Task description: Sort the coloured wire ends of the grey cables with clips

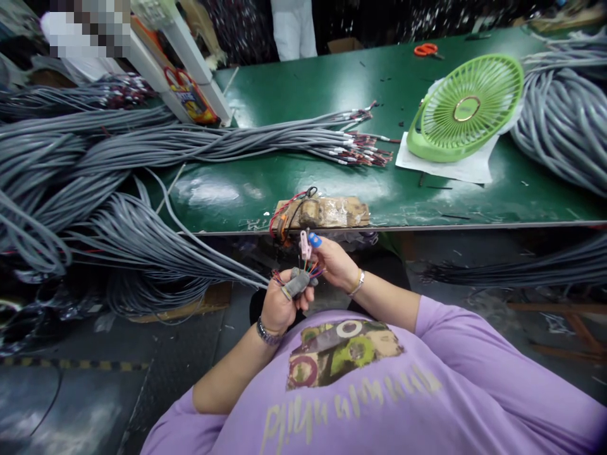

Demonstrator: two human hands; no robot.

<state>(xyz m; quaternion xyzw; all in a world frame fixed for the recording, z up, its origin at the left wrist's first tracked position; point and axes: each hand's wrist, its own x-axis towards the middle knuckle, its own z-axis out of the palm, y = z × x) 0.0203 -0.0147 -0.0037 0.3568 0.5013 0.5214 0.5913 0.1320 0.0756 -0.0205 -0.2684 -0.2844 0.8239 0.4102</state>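
Observation:
Just off the table's front edge, my left hand (281, 304) is closed around the end of a grey cable (253, 278), with grey covers on its fingertips. Thin coloured wires (312, 268) fan out from that end between my two hands. My right hand (336, 262), its thumb tip wrapped in blue, pinches near a small pale pink clip-like piece (305, 246) above the wires. Directly beyond my hands, a wooden block (344, 212) lies at the table edge, with red and black leads (284, 212) attached at its left end.
Large grey cable bundles (42, 158) cover the left, and one cable bundle (213, 142) stretches across the green table (265, 82). A green fan (467, 110) stands on white paper, right of centre. Coiled cables (564, 126) lie far right. Orange-handled scissors (425, 50) rest at the back.

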